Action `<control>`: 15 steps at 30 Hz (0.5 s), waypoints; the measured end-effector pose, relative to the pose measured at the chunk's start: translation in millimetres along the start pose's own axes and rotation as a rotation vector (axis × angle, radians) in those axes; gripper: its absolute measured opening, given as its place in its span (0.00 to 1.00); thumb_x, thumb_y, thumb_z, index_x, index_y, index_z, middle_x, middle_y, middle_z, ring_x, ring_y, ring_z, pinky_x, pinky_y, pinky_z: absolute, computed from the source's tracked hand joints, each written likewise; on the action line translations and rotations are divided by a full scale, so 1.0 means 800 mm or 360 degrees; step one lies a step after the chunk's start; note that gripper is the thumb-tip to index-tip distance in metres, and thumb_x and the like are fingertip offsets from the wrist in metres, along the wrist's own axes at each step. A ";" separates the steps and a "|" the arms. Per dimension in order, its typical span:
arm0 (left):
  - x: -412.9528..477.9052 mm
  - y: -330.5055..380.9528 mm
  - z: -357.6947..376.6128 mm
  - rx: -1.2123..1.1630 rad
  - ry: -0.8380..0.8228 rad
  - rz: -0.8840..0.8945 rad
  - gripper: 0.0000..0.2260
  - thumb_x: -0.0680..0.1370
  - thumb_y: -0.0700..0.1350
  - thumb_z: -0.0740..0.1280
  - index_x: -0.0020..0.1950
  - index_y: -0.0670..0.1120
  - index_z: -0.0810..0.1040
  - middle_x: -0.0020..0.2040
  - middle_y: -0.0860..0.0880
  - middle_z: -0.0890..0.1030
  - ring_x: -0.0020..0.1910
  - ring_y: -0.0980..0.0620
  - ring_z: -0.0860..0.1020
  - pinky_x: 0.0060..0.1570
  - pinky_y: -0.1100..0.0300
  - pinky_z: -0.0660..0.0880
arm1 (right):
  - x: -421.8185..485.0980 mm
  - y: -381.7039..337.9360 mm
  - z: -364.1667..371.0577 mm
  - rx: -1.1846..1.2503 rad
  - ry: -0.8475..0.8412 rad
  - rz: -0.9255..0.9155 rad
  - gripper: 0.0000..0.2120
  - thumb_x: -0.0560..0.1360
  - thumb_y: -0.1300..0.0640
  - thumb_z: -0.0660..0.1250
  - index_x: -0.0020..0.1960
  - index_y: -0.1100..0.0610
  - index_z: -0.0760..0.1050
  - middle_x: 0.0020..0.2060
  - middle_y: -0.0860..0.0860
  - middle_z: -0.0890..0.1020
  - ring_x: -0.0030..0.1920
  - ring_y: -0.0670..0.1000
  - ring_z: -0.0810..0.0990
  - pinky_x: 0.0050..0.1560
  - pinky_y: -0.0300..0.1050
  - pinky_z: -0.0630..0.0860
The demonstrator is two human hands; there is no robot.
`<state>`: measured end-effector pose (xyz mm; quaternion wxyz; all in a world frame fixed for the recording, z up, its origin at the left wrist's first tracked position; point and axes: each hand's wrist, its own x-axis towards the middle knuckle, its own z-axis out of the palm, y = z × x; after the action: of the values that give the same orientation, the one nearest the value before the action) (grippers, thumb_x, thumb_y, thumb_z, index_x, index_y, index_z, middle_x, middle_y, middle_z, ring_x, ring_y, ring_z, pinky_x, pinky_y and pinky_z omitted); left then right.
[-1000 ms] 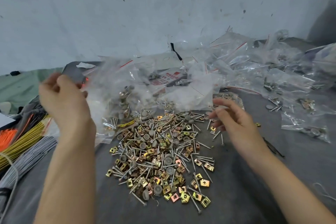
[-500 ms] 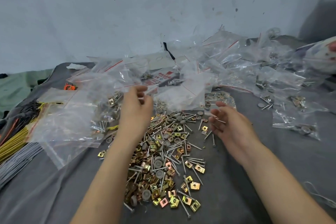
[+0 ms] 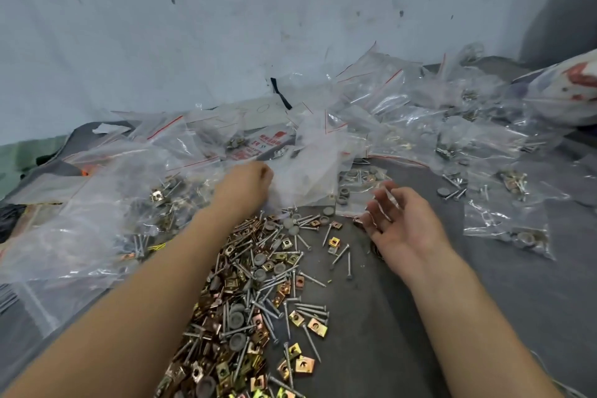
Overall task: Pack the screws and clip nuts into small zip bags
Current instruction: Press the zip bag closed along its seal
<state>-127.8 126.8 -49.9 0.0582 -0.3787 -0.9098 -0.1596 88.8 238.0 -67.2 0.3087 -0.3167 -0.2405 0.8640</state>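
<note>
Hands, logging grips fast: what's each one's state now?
Left hand: grip closed on a clear bag.
Right hand: open, empty.

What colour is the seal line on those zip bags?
Red, seen on the zip bag in the head view.

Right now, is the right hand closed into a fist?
No, the right hand is open with fingers spread, above the grey cloth beside the screws.

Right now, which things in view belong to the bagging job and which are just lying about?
Job: loose screws, gold clip nuts, filled bags, left hand gripping a clear zip bag, right hand open.
Lying about: black strap by the wall, green cloth, red-and-white bundle.
</note>
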 end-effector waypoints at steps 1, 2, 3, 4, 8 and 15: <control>0.001 -0.009 -0.008 -0.0116 0.0036 -0.0065 0.13 0.83 0.47 0.59 0.49 0.42 0.79 0.43 0.45 0.82 0.36 0.48 0.79 0.39 0.53 0.78 | 0.000 -0.001 0.000 0.0012 0.0004 -0.0001 0.08 0.81 0.59 0.59 0.51 0.52 0.76 0.34 0.47 0.79 0.33 0.47 0.76 0.38 0.43 0.74; 0.001 -0.020 -0.018 -0.0261 0.0093 -0.0144 0.13 0.83 0.47 0.60 0.48 0.39 0.79 0.41 0.44 0.82 0.33 0.50 0.77 0.35 0.54 0.77 | -0.001 -0.001 0.000 0.0021 0.0007 -0.0002 0.08 0.81 0.59 0.59 0.52 0.52 0.76 0.34 0.47 0.79 0.33 0.47 0.76 0.38 0.43 0.74; 0.002 -0.032 -0.028 -0.0428 0.0174 -0.0254 0.14 0.83 0.45 0.60 0.47 0.37 0.78 0.40 0.43 0.81 0.32 0.49 0.76 0.34 0.52 0.78 | -0.002 0.000 0.000 0.0025 0.0009 -0.0003 0.08 0.81 0.59 0.59 0.52 0.52 0.76 0.34 0.47 0.79 0.33 0.46 0.76 0.38 0.42 0.74; 0.002 -0.045 -0.038 -0.0609 0.0273 -0.0389 0.13 0.82 0.44 0.61 0.46 0.37 0.78 0.39 0.41 0.80 0.33 0.48 0.76 0.36 0.48 0.79 | -0.003 0.001 0.000 0.0028 0.0011 -0.0001 0.08 0.81 0.59 0.59 0.52 0.51 0.76 0.32 0.46 0.79 0.32 0.46 0.76 0.38 0.42 0.74; 0.006 -0.087 -0.076 -0.0844 0.0637 -0.0895 0.09 0.79 0.42 0.60 0.48 0.37 0.75 0.47 0.35 0.76 0.49 0.38 0.78 0.47 0.46 0.75 | -0.010 0.006 0.003 0.0077 0.0031 0.0021 0.09 0.82 0.59 0.59 0.49 0.50 0.76 0.28 0.45 0.78 0.30 0.45 0.75 0.37 0.41 0.72; -0.001 0.002 -0.032 -0.0234 0.0417 0.0036 0.19 0.81 0.48 0.63 0.71 0.45 0.69 0.70 0.42 0.69 0.62 0.48 0.74 0.62 0.57 0.74 | -0.013 0.007 0.004 0.0163 0.0056 0.0033 0.09 0.82 0.59 0.60 0.47 0.51 0.77 0.31 0.46 0.78 0.32 0.46 0.75 0.38 0.42 0.73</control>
<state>-126.4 118.7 -25.4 0.1502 -0.3680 -0.8760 -0.2732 90.6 226.6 -64.2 0.3198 -0.3181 -0.1873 0.8726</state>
